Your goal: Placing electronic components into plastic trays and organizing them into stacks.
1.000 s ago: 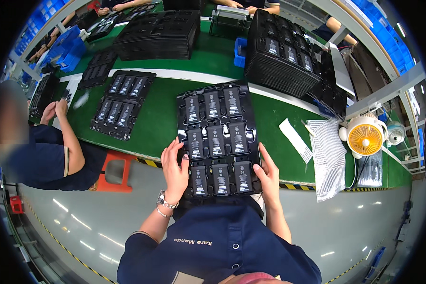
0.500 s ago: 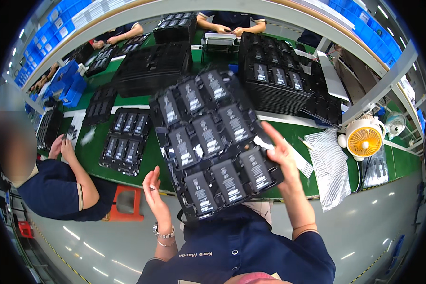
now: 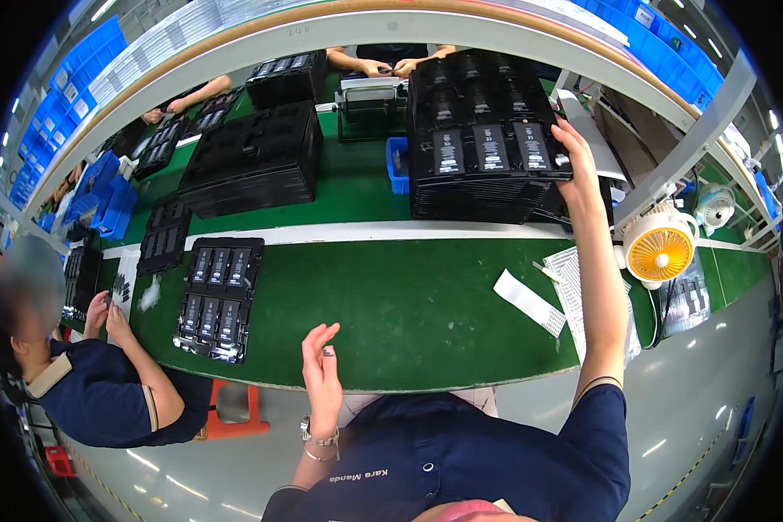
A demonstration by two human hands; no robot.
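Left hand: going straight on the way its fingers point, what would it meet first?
Passing over the green tabletop, the left hand would probably meet the metal device first, or perhaps the black stack left of it; height and depth are unclear.

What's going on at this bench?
The right hand touches the right edge of a tray of dark packs topping a stack. The left hand is empty, by the near edge of the bench. Farther left lies a six-pack tray; beyond, a co-worker handles something too small to identify.
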